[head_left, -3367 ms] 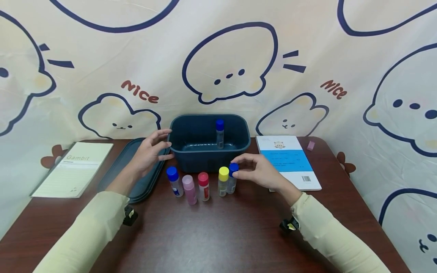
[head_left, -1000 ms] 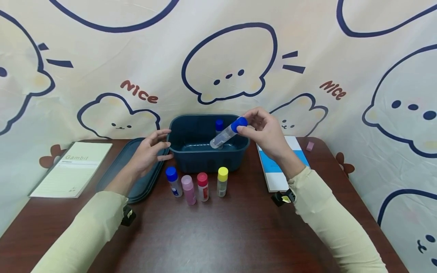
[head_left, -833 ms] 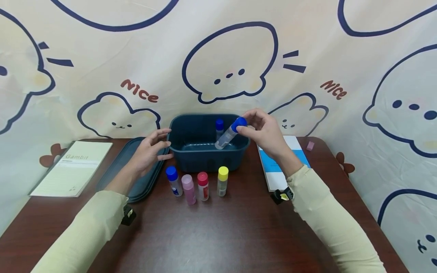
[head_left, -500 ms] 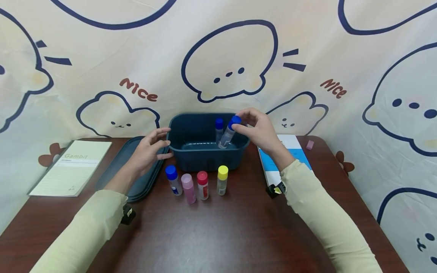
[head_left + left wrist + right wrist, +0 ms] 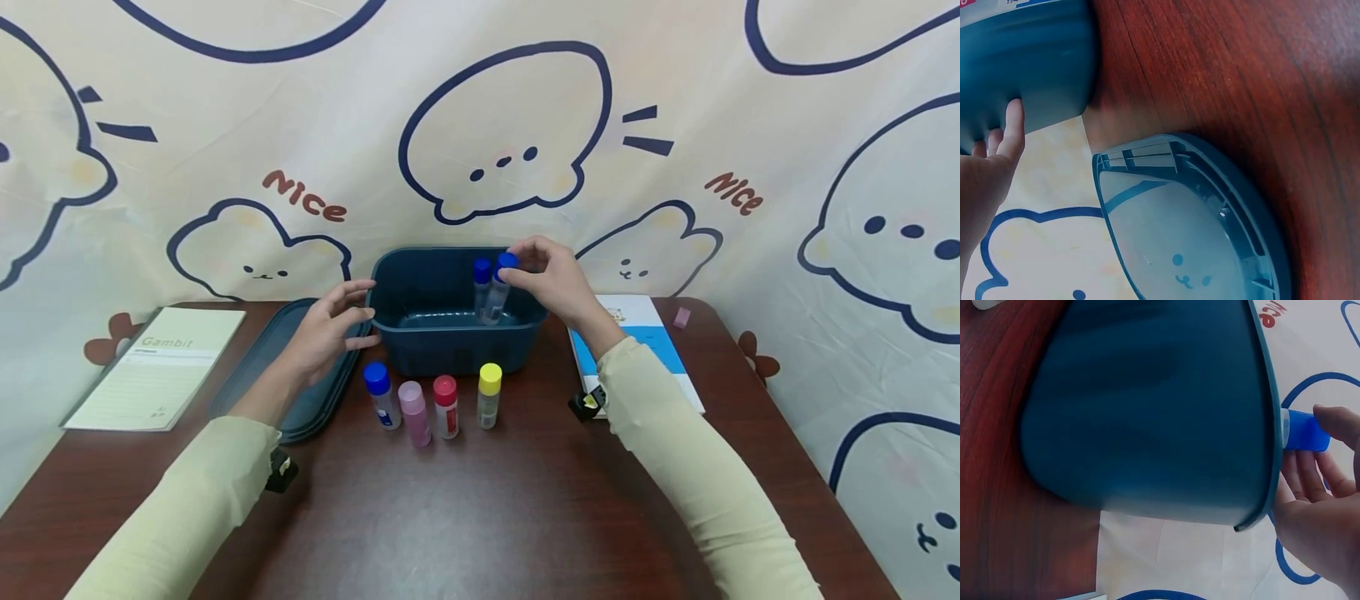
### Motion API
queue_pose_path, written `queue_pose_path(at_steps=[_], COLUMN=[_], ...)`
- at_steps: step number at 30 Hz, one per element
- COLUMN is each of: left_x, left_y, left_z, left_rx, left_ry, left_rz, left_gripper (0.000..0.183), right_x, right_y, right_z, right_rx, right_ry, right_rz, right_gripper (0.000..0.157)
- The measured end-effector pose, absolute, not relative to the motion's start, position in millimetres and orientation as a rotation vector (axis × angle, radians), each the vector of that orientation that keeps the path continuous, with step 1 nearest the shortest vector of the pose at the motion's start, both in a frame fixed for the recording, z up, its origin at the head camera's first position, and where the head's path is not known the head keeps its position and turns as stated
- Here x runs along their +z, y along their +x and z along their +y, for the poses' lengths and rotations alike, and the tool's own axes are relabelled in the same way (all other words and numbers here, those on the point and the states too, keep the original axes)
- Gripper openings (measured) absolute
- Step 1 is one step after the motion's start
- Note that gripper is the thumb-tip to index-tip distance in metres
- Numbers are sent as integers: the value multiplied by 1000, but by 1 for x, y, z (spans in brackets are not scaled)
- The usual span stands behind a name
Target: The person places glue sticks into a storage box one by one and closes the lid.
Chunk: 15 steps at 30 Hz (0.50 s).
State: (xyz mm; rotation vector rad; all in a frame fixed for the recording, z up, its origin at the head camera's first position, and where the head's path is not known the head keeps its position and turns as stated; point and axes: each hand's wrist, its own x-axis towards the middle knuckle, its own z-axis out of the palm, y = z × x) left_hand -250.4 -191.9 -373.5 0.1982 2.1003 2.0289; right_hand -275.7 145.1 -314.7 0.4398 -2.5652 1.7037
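My right hand (image 5: 551,279) pinches the blue cap of a small clear tube (image 5: 495,302) between thumb and fingers. That tube leans a little inside the dark teal plastic bin (image 5: 457,350), low over its floor. Beside it stands another blue-capped clear tube (image 5: 482,292). In the right wrist view, only the blue cap (image 5: 1307,431) shows past the bin's rim. My left hand (image 5: 322,337) rests its fingertips against the bin's left side, fingers spread. From the left wrist camera, the fingers (image 5: 1015,125) lie against the bin wall.
In front of the bin stand a blue-capped tube (image 5: 383,400), a pink tube (image 5: 415,417), a red-capped tube (image 5: 446,408) and a yellow-capped tube (image 5: 489,398). The teal lid (image 5: 300,417) lies left, near a notebook (image 5: 161,367). A blue-and-white booklet (image 5: 652,337) and pink eraser-like block (image 5: 681,317) lie right.
My right hand has lifted the blue-capped tube from beside the yellow-capped one into the bin, then moved left and tilted it more upright beside the other tube. My left hand has stayed put.
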Motion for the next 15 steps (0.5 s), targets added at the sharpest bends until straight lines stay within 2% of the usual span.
queue_pose_path(at_steps=[15], left_x=[-374], left_y=[-250], left_z=[-192], left_rx=[2021], left_ry=[205], left_rz=[2117], left_gripper=[51], right_x=[-320], right_y=[-290], right_z=[128], right_rx=[1648], right_ry=[439], right_rz=[-2704], right_gripper=[31])
